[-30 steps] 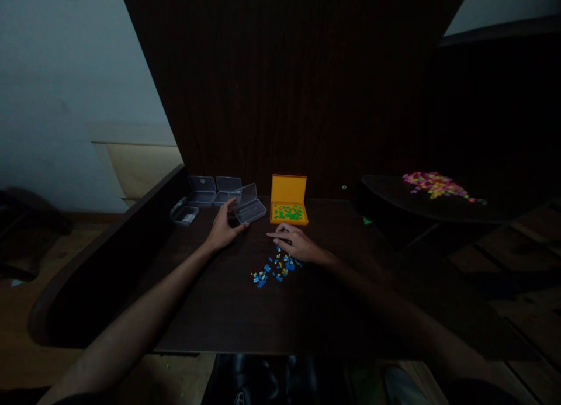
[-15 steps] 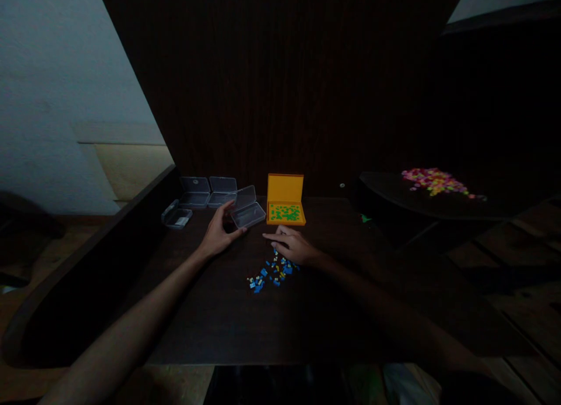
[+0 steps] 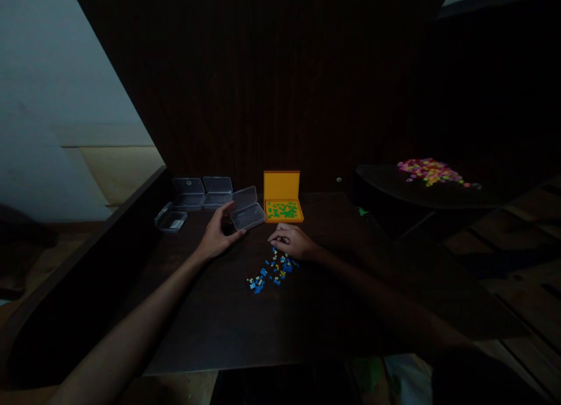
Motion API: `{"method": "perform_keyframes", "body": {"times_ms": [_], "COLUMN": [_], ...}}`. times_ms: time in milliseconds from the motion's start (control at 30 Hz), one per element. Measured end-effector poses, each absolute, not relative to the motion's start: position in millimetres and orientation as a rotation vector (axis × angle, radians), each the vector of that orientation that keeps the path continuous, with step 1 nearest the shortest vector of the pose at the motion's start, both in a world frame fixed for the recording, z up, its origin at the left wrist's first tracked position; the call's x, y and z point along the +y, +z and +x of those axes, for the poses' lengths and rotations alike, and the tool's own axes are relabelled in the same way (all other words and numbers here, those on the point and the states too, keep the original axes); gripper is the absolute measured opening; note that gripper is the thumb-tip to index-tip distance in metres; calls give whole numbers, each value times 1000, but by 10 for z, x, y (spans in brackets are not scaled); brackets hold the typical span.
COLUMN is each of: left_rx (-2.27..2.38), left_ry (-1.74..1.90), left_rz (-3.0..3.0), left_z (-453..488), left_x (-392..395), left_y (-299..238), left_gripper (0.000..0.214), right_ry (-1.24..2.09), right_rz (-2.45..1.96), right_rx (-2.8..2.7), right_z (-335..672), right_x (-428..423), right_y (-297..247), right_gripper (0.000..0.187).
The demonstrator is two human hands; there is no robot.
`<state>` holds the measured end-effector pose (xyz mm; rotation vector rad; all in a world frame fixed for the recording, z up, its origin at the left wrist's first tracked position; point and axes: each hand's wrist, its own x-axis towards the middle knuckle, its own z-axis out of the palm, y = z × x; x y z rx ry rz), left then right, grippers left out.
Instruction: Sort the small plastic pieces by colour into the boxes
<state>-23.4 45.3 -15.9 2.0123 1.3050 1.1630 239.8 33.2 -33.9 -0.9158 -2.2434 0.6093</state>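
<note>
My left hand (image 3: 218, 235) rests on the dark table (image 3: 228, 317) with thumb and fingers round the near end of an open clear plastic box (image 3: 248, 215). My right hand (image 3: 291, 241) lies just right of it, fingers curled together over the far edge of a small scatter of blue and yellow pieces (image 3: 272, 272); what they pinch is too small to make out. An open orange box (image 3: 282, 203) with green pieces inside stands right behind my right hand.
Two more open clear boxes (image 3: 202, 192) lie at the back left, and another small clear box (image 3: 170, 220) sits by the table's raised left rim. A pile of pink and yellow pieces (image 3: 427, 170) lies on a dark surface at the right.
My right hand's fingers, stretched forward before, have curled in over the pieces. The left hand stays on the clear box. The view has shifted slightly.
</note>
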Motion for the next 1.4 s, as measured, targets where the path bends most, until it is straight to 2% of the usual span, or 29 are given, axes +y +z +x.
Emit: {"method": "perform_keyframes", "body": {"times_ms": [700,1000,1200,1400], "left_rx": [1224,1250,1184,1086], "left_ry": [1111,1058,1037,1023], "left_rz": [2203,2172,2202,2257], "left_z": [-124,-124,-98,6], "left_x": [331,327,310,248], "left_y": [-135,-117,-128,-113], "left_gripper": [76,77,75,73], "right_ry": [568,614,568,371], "right_rz": [-923,-935,-919,-921], "right_rx": [-2280,-2053,-1848,-1840], "right_z": [2411,2446,2454,2435], "right_x": [288,302,320,252], "right_y": [-230,-269,-306,-269], "right_gripper": [13,14,16,17]}}
